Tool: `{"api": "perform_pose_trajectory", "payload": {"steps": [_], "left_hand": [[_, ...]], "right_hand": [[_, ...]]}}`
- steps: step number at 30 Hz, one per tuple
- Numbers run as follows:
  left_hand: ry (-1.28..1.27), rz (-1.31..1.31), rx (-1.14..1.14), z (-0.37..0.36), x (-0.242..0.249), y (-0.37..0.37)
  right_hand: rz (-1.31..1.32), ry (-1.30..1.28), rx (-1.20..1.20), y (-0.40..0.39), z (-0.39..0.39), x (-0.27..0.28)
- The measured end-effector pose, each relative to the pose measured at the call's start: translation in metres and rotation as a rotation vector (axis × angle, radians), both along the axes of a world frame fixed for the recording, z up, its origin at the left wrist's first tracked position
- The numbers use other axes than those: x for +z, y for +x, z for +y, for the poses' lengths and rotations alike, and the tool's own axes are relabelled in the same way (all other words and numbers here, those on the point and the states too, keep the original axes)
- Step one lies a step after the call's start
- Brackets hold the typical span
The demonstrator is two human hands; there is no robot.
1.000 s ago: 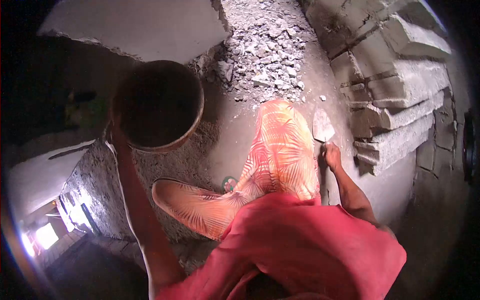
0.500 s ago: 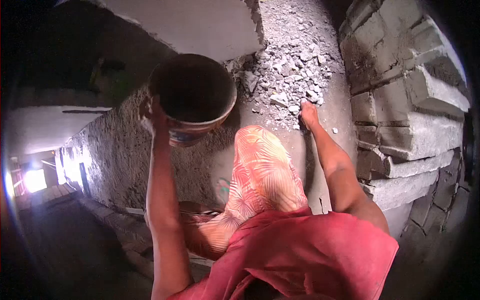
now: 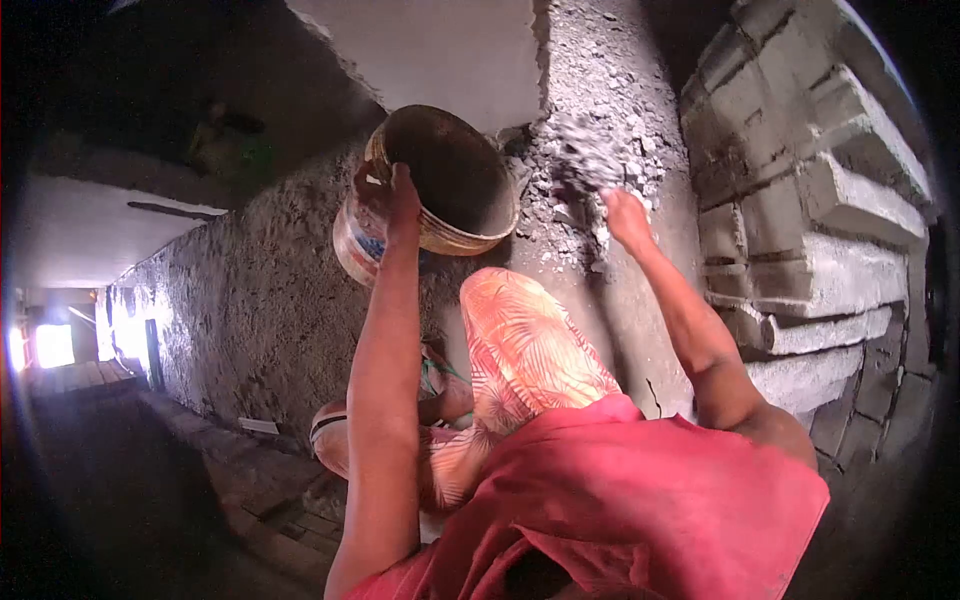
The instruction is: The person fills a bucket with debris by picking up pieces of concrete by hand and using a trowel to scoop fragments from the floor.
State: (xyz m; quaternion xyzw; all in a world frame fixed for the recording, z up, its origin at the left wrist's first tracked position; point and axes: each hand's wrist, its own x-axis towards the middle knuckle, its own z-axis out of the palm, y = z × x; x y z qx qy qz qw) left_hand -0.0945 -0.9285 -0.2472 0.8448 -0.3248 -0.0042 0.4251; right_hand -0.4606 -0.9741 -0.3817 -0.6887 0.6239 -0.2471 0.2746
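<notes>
My left hand grips the rim of a round bucket, which is tilted so that its dark opening faces the rubble. Over the heap of broken grey rubble, my right hand is closed at the edge of a blurred dark shape full of grey pieces; what its fingers hold is too smeared to name. The bucket's mouth lies to the left of that blurred shape, with a gap between them.
Stacked grey blocks stand along the right. A rough wall runs down the left, and a pale slab lies beyond the bucket. My bent knee is close below the rubble.
The bucket has moved right and tipped toward the rubble with my left hand on it. My right hand has risen slightly, and a blurred load of grey pieces now shows beside it.
</notes>
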Motion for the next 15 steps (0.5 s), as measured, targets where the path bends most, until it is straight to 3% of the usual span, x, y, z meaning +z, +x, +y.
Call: {"api": "perform_pose_trajectory", "payload": {"steps": [1, 3, 5, 6, 8, 10, 12, 13, 14, 15], "left_hand": [[0.023, 0.039, -0.011, 0.004, 0.011, -0.007], [0.067, 0.086, -0.038, 0.004, 0.001, -0.010], [-0.274, 0.241, -0.140, -0.007, -0.031, 0.011], [-0.258, 0.244, -0.140, -0.004, -0.021, 0.012], [0.174, 0.020, -0.060, 0.007, 0.016, 0.018], [0.165, 0.049, -0.028, 0.008, 0.009, 0.054], [0.132, 0.083, -0.026, 0.001, -0.003, 0.101], [-0.058, 0.346, -0.063, -0.001, -0.019, 0.132], [-0.250, 0.606, -0.098, -0.005, -0.025, 0.152], [-0.247, 0.608, -0.097, -0.004, -0.025, 0.161]], "right_hand": [[-0.042, -0.070, 0.077, 0.018, 0.002, 0.005], [-0.133, 0.088, 0.151, 0.064, 0.020, 0.061], [0.106, -0.120, 0.289, 0.100, 0.027, 0.088], [0.141, -0.188, 0.314, 0.112, 0.025, 0.094], [0.035, -0.221, 0.228, 0.110, 0.016, 0.097], [-0.072, 0.136, 0.103, 0.065, 0.027, 0.120], [0.140, -0.413, 0.283, -0.024, 0.043, -0.018], [0.011, -0.193, 0.189, -0.052, 0.087, -0.005], [0.113, -0.276, 0.138, -0.094, 0.126, -0.068], [0.132, 0.037, 0.060, -0.122, 0.174, -0.085]]}}
